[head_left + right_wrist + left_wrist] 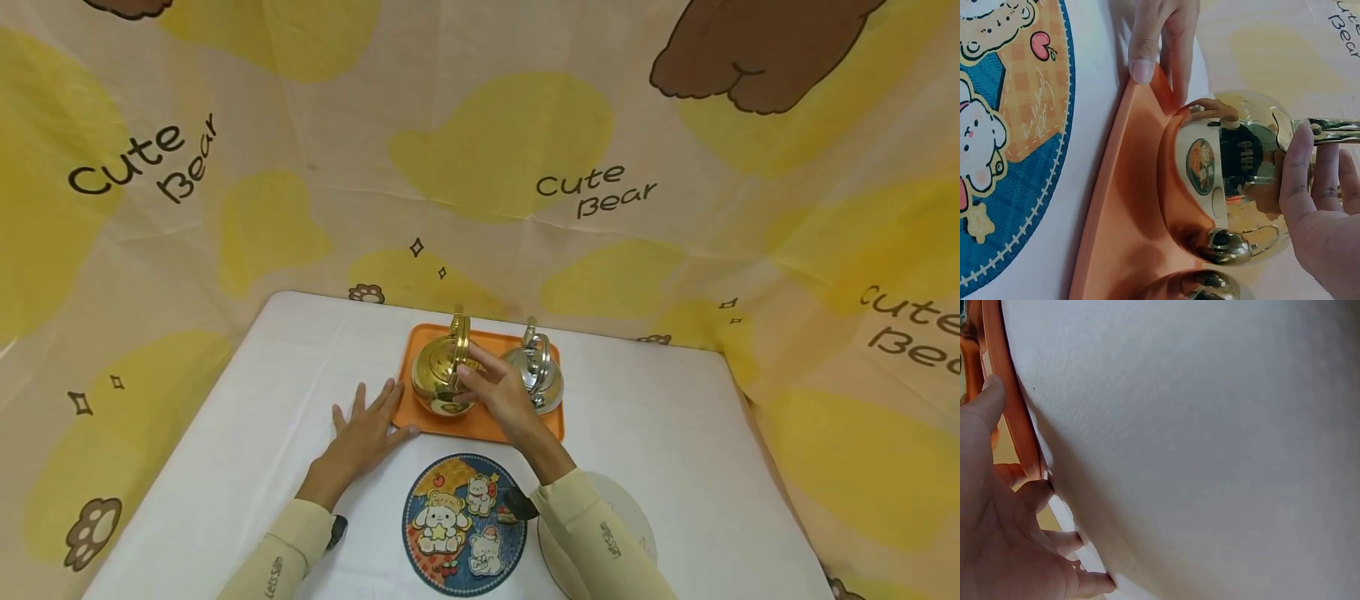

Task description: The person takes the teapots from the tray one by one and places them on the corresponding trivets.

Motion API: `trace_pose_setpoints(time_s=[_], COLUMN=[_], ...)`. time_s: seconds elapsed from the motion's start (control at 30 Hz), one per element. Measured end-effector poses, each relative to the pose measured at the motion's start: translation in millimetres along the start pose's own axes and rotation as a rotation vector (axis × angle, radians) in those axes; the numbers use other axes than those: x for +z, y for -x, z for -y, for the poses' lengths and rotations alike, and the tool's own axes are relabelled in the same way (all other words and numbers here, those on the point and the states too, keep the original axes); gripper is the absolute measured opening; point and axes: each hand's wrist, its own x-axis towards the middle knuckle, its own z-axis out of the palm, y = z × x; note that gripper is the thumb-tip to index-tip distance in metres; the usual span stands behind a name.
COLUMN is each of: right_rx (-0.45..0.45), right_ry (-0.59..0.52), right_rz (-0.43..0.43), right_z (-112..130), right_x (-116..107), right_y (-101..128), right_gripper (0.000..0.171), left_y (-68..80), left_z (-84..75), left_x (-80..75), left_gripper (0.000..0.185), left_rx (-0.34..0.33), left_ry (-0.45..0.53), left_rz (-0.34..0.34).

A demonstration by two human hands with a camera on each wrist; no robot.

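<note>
A gold kettle (435, 371) stands on the left part of an orange tray (480, 429), beside a silver kettle (551, 392). My right hand (506, 400) is at the gold kettle's raised handle (1335, 130), the thumb in front of it and fingers behind, lightly pinching it. Fingers spread, my left hand (363, 437) rests at the tray's front left corner. Its thumb (991, 403) touches the front side, and the other fingers reach along the left side and the table. The gold kettle's base sits on the tray; reflections cover its shiny body.
In front of the tray lies a round mat with cartoon animals (465, 525). A pale round mat (637, 517) is partly under my right sleeve (600, 533). A patterned curtain (480, 150) hangs behind the white table (660, 417).
</note>
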Motion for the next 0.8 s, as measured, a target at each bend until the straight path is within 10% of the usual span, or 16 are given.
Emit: trace_pose_setpoints(time_s=[0.8], right_rx=[-0.018], right_ry=[0.02], right_rz=[0.015], right_z=[16.6], right_x=[-1.4], right_y=[23.3], right_gripper=[0.05], left_y=[1.5], left_z=[-0.7], left_x=[-1.6], left_gripper=[0.09], left_rx=[0.0], left_ry=[-0.01], left_rz=[-0.006])
